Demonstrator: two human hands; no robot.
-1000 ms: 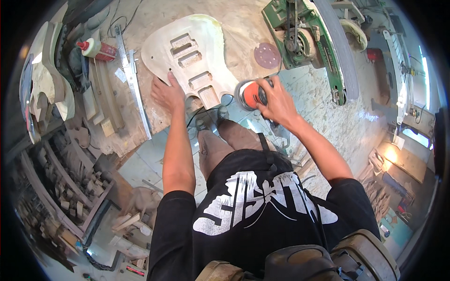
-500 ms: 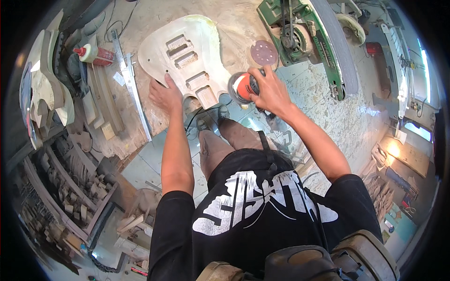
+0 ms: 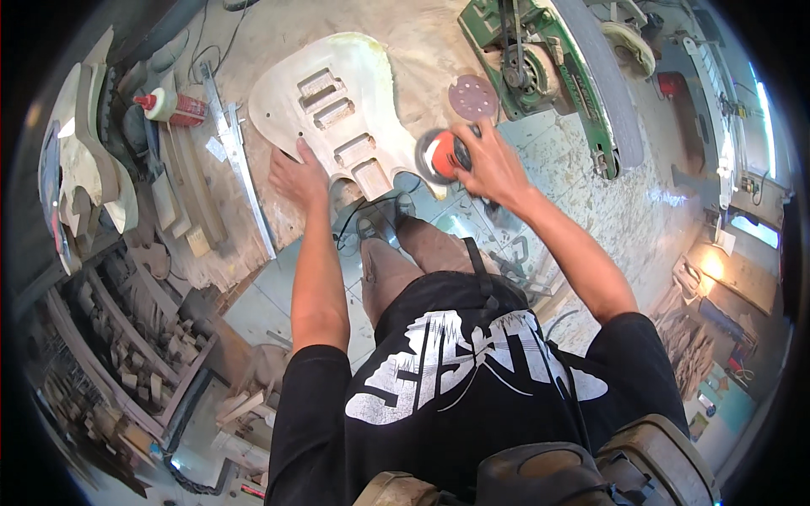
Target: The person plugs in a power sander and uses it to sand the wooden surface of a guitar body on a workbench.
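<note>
A pale, unpainted electric guitar body (image 3: 325, 84) with several routed cavities lies flat on the workbench, its horns toward me. My left hand (image 3: 299, 173) grips its left edge, thumb on the top face and fingers over the side and partly hidden beneath. In my right hand (image 3: 498, 166) is an orange and black orbital sander (image 3: 445, 156), fingers wrapped round its body. The sander's round pad is tilted against the right horn's edge. Just beyond it, a reddish-brown sanding disc (image 3: 473, 98) with holes lies on the bench.
A green belt sander (image 3: 527, 72) stands at the far right. Left of the guitar body lie a metal straightedge (image 3: 236, 156) and a white glue bottle (image 3: 171, 107) with a red cap. More guitar bodies (image 3: 101, 169) stand at the far left. Wood offcuts (image 3: 152, 371) fill racks at lower left.
The sander in my right hand has shifted slightly and tilted more along the right horn's edge. My left hand stays at the same spot on the guitar body.
</note>
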